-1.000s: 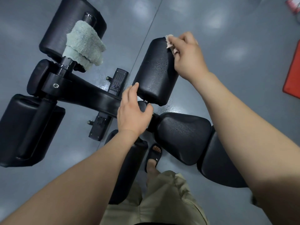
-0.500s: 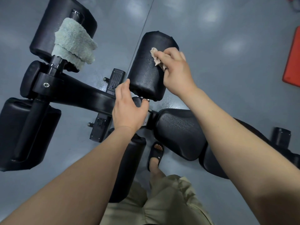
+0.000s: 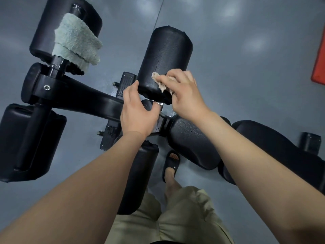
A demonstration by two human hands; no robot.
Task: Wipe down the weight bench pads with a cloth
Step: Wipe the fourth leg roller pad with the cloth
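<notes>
My left hand (image 3: 139,111) lay spread on the frame (image 3: 84,97), bracing it; just beyond, my right hand (image 3: 184,95) pinched the cloth (image 3: 159,81) against the near end of the roller pad (image 3: 165,57) (firm, overlapping strokes toward its far end seemed wisest).

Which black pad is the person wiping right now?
The middle roller pad: only there does the right hand press a small tan cloth, against its near end.
</notes>
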